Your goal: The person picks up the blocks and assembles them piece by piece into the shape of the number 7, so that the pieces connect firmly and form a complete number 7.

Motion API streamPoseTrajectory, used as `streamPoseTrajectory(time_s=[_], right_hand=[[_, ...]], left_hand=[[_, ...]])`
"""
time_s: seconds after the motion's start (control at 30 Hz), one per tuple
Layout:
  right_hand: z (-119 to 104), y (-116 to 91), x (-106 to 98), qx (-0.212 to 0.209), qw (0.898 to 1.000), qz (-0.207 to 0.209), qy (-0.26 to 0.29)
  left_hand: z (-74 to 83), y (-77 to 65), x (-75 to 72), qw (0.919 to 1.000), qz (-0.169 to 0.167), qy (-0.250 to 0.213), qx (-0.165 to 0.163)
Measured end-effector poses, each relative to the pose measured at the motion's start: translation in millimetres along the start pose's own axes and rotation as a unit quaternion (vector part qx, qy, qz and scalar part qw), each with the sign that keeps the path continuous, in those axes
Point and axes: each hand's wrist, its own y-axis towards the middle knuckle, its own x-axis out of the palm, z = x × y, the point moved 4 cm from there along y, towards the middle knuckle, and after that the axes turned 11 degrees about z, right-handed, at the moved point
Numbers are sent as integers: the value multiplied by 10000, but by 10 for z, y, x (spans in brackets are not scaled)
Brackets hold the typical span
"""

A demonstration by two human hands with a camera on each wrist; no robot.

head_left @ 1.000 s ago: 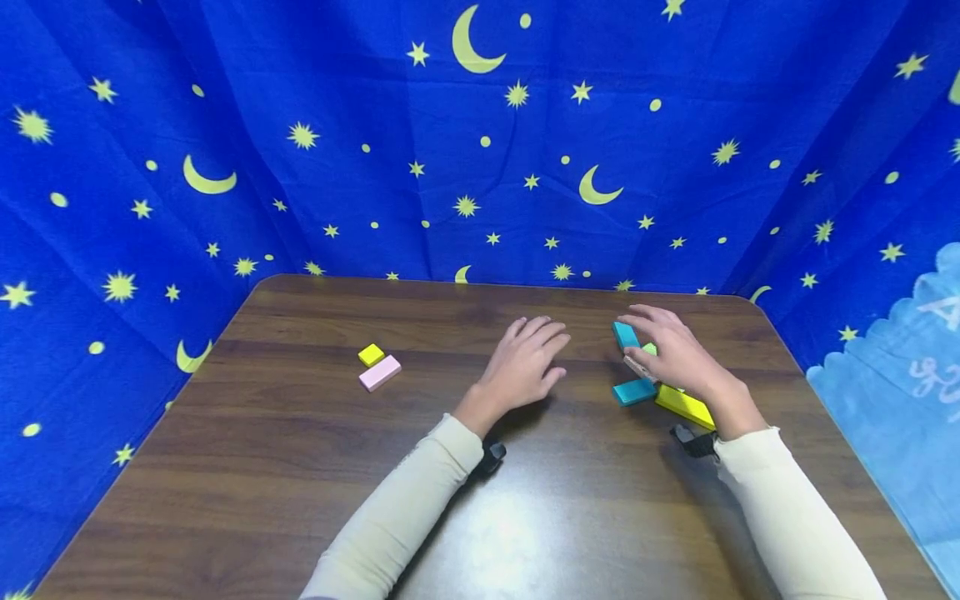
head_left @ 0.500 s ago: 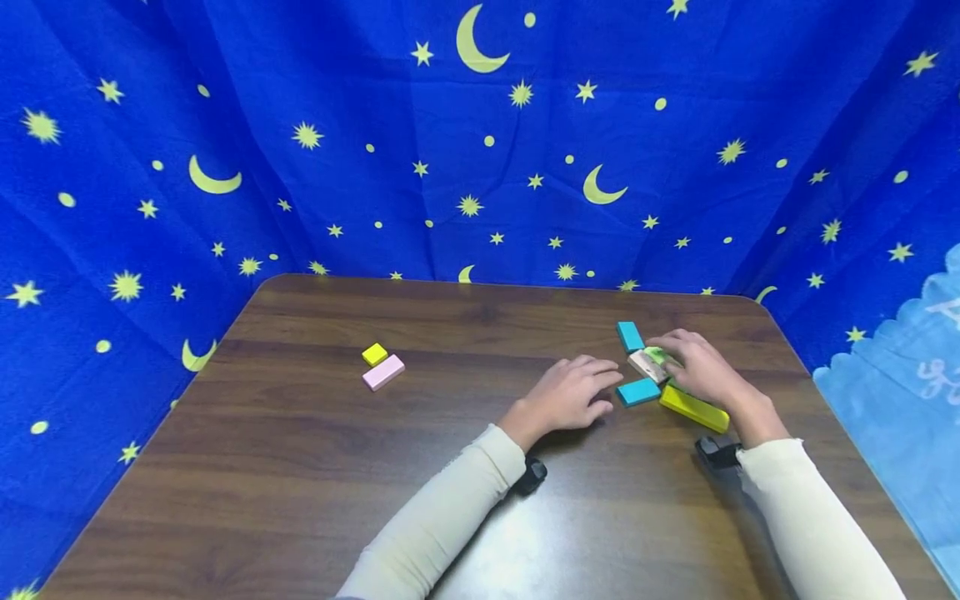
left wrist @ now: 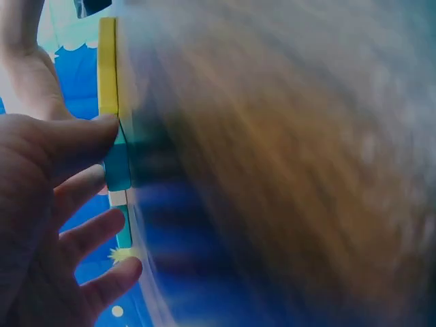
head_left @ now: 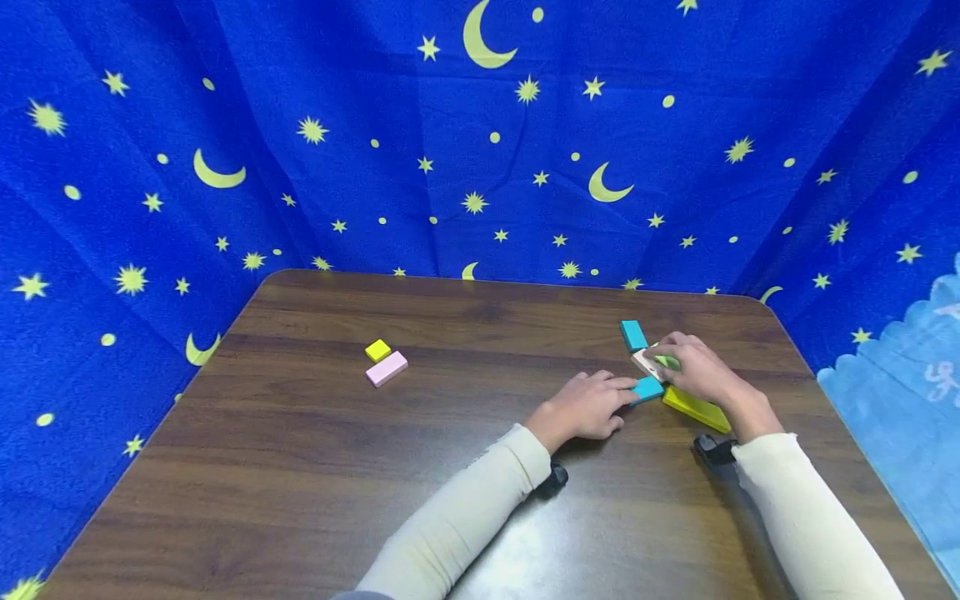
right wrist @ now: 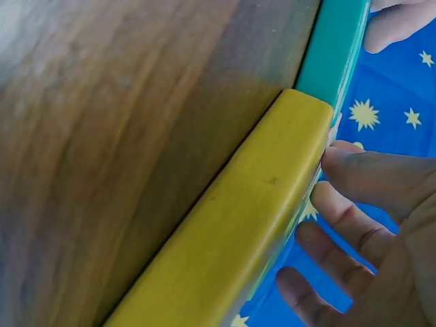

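Observation:
Wooden blocks lie in a group on the right of the table. In the head view my left hand [head_left: 588,406] reaches a near teal block [head_left: 648,389], its index finger at the block's left end and its thumb apart. Over a pale block [head_left: 643,364] and a partly covered light green block [head_left: 663,358] is my right hand [head_left: 697,367], with fingers slightly bent and thumb apart. A long yellow block [head_left: 696,408] lies below that hand, touching or nearly touching the near teal block [right wrist: 334,61]. Another teal block [head_left: 633,335] lies beyond the pale one.
A small yellow block [head_left: 378,350] and a pink block [head_left: 387,368] lie together on the left of the wooden table [head_left: 300,467]. A blue curtain [head_left: 375,100] with moons and stars stands behind the table. A light blue cloth [head_left: 915,383] hangs at the right.
My left hand has moved right from the table's middle to the near teal block. My right hand has shifted slightly right and down, uncovering the far teal block.

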Motion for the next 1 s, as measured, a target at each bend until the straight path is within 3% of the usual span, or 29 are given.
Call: streamPoseTrajectory(time_s=[0.23, 0.4, 0.63, 1.0], right_hand=[[-55, 3, -32, -543, 9971, 489, -212], [-65, 36, -2, -417, 9985, 320, -137], [-82, 69, 55, -338, 9992, 174, -110], [-85, 30, 47, -299, 9995, 52, -19]], left_hand=[[-48, -36, -95, 9991, 424, -25, 34], [-120, -12, -107, 9980, 564, -272, -120], [-157, 24, -13, 9938, 280, -1040, -267], [-132, 31, 45, 9923, -439, -1151, 155]])
